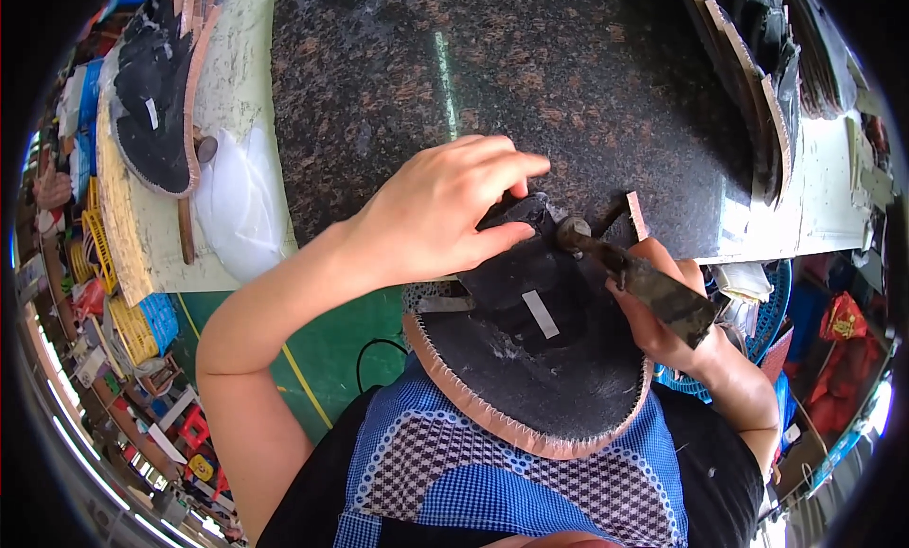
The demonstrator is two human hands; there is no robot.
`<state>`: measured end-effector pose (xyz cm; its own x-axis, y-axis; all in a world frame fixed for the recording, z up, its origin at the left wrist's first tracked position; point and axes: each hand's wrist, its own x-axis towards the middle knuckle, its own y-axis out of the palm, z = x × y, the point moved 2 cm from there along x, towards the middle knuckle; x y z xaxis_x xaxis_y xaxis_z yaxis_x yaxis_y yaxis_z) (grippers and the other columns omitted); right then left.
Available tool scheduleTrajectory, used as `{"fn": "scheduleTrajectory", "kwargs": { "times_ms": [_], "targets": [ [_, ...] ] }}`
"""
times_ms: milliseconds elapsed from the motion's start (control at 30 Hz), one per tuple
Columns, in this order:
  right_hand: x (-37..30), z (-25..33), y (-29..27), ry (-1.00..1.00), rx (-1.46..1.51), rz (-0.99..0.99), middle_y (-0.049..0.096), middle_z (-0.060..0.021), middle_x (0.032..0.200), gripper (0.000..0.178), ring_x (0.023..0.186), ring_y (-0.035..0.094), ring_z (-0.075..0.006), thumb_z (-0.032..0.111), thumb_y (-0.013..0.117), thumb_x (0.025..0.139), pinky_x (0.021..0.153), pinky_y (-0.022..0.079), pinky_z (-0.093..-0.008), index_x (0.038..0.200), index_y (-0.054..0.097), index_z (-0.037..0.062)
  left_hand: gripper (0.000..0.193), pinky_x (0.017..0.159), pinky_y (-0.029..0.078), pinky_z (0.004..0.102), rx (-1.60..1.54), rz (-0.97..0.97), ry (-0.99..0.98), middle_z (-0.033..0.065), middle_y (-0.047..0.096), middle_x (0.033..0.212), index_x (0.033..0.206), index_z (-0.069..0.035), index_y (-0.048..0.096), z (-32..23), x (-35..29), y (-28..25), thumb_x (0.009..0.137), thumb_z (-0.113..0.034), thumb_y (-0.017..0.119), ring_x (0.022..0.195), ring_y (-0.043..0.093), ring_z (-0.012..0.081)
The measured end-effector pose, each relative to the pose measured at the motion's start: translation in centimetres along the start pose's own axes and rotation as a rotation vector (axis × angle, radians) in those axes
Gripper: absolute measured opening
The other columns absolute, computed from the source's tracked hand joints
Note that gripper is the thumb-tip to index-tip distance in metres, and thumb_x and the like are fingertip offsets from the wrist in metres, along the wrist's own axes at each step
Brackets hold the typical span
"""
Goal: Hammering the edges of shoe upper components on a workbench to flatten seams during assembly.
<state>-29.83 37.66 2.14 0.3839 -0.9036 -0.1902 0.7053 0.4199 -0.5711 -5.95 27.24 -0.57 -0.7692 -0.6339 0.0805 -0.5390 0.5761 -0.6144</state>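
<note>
A black leather-like piece [578,378], curved at its near end and edged with a zigzag-stitched pinkish-tan strip, lies across my lap and the table's near edge. It carries a small white label. At its far end, my left hand [445,207] holds the piece, with the thumb on its dark surface and the other fingers curled past its edge. My right hand [655,302] is closed round a hammer [653,285] with a round face and a broad, flat peen. That face sits close to the piece's far edge, right of my left thumb. My palm hides the handle.
A dark speckled stone slab [426,75] tops the pale table. On the left are a similar black piece [156,113], another hammer [187,207] and a white plastic bag [241,203]. More edged black pieces [767,103] stack at the right. A blue basket [772,311] stands below the right edge.
</note>
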Motion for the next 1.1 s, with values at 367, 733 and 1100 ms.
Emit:
{"fn": "scheduleTrajectory", "kwargs": {
  "times_ms": [367,733,1100],
  "targets": [
    [0.6,1.0,0.2,0.025,0.077,0.028,0.058,-0.0158,0.076,0.011,0.053,0.059,-0.0261,0.001,0.064,0.089,0.048,0.042,-0.0335,0.097,0.059,-0.0039,0.014,0.067,0.053,0.0342,-0.077,0.364,0.069,0.0080,0.062,0.084,0.089,-0.001,0.067,1.5,4.4,-1.5,0.078,-0.005,0.074,0.075,0.063,0.0219],
    [3.3,3.7,-3.1,-0.109,-0.237,-0.049,0.063,-0.0140,0.087,0.014,0.063,0.061,-0.0240,0.003,0.066,0.088,0.053,0.046,-0.0337,0.102,0.063,-0.0003,0.015,0.058,0.051,0.0345,0.041,0.078,0.567,0.0056,0.061,0.081,0.083,-0.001,0.067,2.4,2.0,-0.8,0.072,-0.005,0.076,0.073,0.062,0.0228],
    [3.1,3.0,-2.1,-0.040,-0.006,0.167,0.057,-0.0136,0.058,0.028,0.050,0.063,-0.0331,0.012,0.071,0.082,0.046,0.046,-0.0403,0.100,0.056,-0.0034,0.019,0.058,0.049,0.0313,0.058,-0.064,0.472,0.0051,0.063,0.081,0.084,-0.001,0.071,1.2,0.9,-0.5,0.069,-0.008,0.080,0.071,0.061,0.0208]
  ]
}}
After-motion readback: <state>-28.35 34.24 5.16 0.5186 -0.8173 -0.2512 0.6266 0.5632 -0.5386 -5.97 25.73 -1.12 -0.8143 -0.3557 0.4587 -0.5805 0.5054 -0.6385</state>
